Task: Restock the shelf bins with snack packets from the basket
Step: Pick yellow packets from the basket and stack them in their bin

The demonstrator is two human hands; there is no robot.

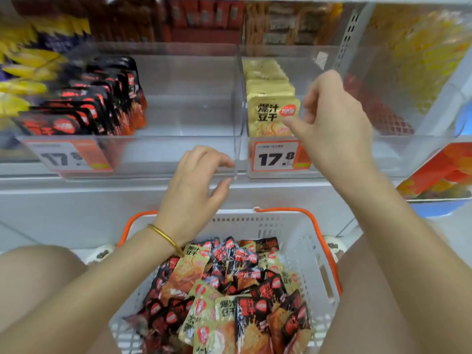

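Note:
A white basket (301, 241) with orange handles sits low in front of me, heaped with black and gold snack packets (229, 290). On the shelf, a clear left bin (178, 149) holds a row of black packets (102, 103) along its left side. The clear right bin (383, 154) holds a row of gold packets (270, 111) at its left. My left hand (196, 182) hovers at the left bin's front right corner, fingers loosely curled, holding nothing. My right hand (332, 123) is beside the front gold packet, thumb touching it, fingers apart.
Orange price tags reading 17.8 hang on both bins, the left tag (69, 157) and the right tag (275, 157). Yellow packets (23, 72) fill the far left. More goods sit on the shelf above. An orange box (439, 169) lies at the right.

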